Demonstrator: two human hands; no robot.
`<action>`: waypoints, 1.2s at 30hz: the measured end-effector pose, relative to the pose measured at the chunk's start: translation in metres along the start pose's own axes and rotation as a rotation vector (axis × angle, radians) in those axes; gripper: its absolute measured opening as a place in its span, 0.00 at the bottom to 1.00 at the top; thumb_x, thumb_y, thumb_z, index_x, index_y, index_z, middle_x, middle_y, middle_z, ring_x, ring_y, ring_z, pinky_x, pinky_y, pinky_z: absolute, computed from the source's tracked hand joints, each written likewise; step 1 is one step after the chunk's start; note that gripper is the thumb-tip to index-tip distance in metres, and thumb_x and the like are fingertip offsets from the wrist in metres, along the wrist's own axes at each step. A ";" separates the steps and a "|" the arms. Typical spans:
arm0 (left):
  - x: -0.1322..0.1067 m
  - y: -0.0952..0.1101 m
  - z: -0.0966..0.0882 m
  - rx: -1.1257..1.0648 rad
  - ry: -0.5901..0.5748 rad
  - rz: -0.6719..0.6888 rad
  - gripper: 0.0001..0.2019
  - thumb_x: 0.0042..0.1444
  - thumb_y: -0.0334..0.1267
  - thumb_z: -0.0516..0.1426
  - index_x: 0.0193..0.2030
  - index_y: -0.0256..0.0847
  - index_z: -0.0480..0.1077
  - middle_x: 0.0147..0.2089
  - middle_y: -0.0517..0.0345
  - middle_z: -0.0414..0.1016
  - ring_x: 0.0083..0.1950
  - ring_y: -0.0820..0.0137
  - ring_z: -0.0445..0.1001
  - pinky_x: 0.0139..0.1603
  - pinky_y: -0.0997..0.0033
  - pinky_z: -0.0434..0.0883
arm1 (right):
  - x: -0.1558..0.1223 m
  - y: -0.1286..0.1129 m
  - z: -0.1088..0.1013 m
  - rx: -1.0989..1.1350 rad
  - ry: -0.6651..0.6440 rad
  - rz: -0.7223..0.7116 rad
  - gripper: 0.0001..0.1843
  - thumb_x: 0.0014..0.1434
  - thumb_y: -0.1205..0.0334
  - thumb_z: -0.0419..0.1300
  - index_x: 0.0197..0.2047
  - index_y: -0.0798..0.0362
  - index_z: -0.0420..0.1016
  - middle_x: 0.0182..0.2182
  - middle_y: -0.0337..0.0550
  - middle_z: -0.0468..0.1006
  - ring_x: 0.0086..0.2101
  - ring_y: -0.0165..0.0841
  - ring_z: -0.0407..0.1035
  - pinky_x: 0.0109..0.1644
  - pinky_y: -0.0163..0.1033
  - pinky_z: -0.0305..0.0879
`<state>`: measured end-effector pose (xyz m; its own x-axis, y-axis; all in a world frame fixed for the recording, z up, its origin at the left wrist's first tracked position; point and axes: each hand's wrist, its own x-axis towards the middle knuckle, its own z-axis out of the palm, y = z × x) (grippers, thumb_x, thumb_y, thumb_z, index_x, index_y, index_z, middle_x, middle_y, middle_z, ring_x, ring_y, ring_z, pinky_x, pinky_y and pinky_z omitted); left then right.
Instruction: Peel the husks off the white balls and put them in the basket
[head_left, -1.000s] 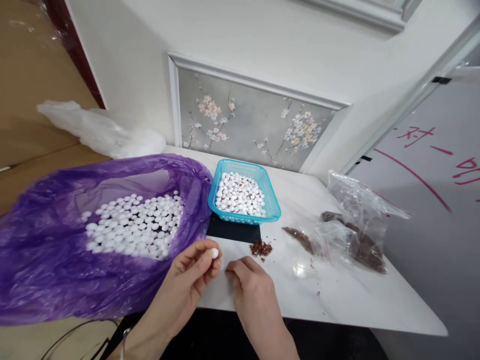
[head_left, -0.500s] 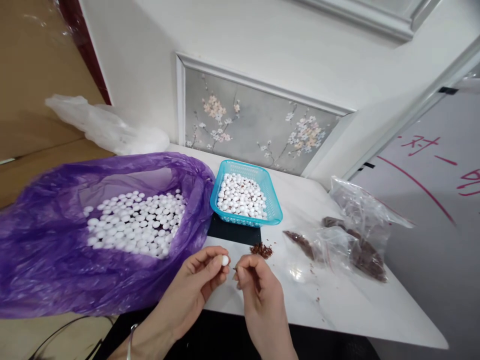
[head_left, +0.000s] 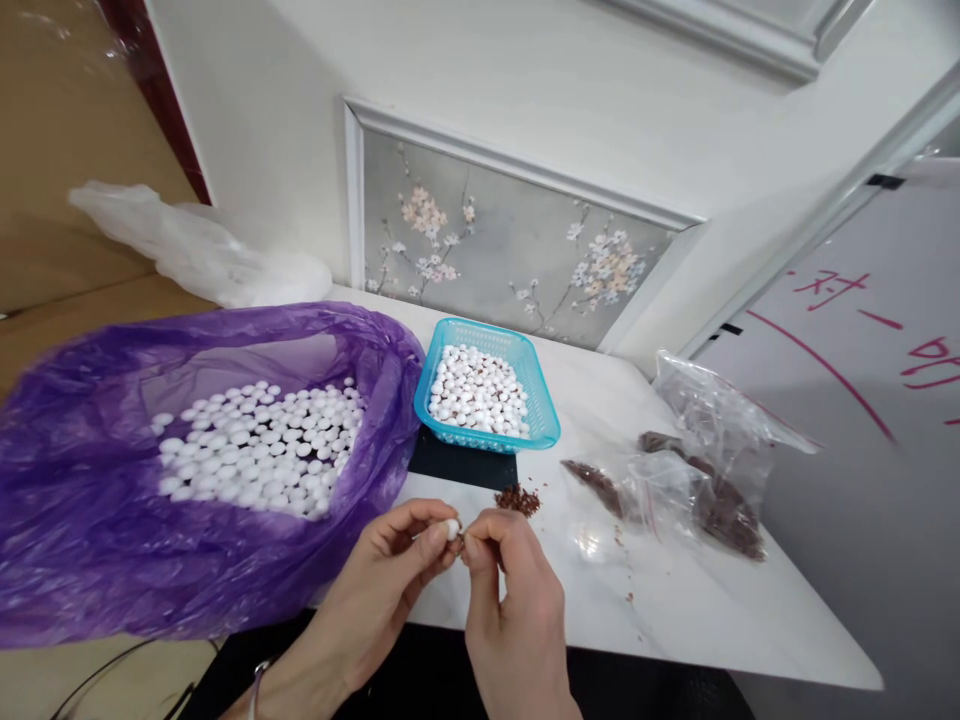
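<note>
Left hand (head_left: 384, 590) pinches one white bead (head_left: 452, 528) between thumb and forefinger above the table's (head_left: 675, 610) near edge, its face exposed to the right hand (head_left: 514, 605). The right fingertips are pressed together against the bead; their contents cannot be told. The brown granule pile (head_left: 519, 499) lies just beyond, within reach. The purple bag (head_left: 90, 530) and turquoise basket (head_left: 545, 405) hold similar beads.

The basket (head_left: 480, 437) sat on a pad (head_left: 465, 468) on the table (head_left: 675, 610). Left of the basket lay the big bag (head_left: 112, 540). To its right were the small bags (head_left: 705, 470), and behind it the wall panel (head_left: 510, 250). Before it lay a grain heap (head_left: 517, 498), then the left hand (head_left: 397, 580) and right hand (head_left: 510, 590), meeting at a bead (head_left: 452, 528).
</note>
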<state>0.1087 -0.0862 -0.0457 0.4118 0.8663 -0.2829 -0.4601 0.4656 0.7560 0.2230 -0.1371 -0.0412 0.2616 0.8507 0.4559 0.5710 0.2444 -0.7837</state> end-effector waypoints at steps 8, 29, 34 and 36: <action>-0.002 -0.001 0.002 0.001 -0.020 -0.001 0.02 0.50 0.33 0.64 0.31 0.39 0.77 0.30 0.61 0.74 0.34 0.78 0.71 0.40 0.83 0.70 | 0.000 0.000 0.003 -0.001 0.025 -0.018 0.09 0.65 0.69 0.47 0.34 0.49 0.62 0.30 0.37 0.67 0.31 0.29 0.66 0.36 0.33 0.63; 0.000 0.000 0.003 0.083 0.071 0.079 0.06 0.43 0.34 0.68 0.30 0.40 0.78 0.32 0.60 0.78 0.36 0.74 0.72 0.40 0.80 0.70 | 0.003 0.002 0.008 -0.049 -0.019 -0.067 0.10 0.65 0.69 0.45 0.32 0.49 0.59 0.31 0.39 0.68 0.32 0.31 0.67 0.35 0.34 0.64; 0.003 0.001 0.004 0.061 0.035 0.050 0.06 0.46 0.35 0.66 0.33 0.39 0.78 0.30 0.60 0.77 0.32 0.76 0.73 0.39 0.80 0.72 | 0.007 0.002 -0.001 0.147 -0.076 0.136 0.06 0.64 0.63 0.50 0.36 0.49 0.66 0.29 0.38 0.71 0.30 0.30 0.69 0.34 0.33 0.67; 0.003 0.001 0.005 0.006 0.037 0.005 0.07 0.47 0.35 0.66 0.35 0.40 0.78 0.30 0.60 0.77 0.31 0.77 0.73 0.39 0.81 0.72 | 0.008 0.007 -0.012 0.225 -0.040 0.219 0.06 0.64 0.60 0.51 0.41 0.49 0.68 0.28 0.37 0.73 0.29 0.29 0.70 0.34 0.32 0.68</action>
<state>0.1129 -0.0841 -0.0426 0.3803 0.8747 -0.3006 -0.4572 0.4603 0.7610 0.2379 -0.1341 -0.0379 0.3256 0.9111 0.2527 0.3168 0.1467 -0.9371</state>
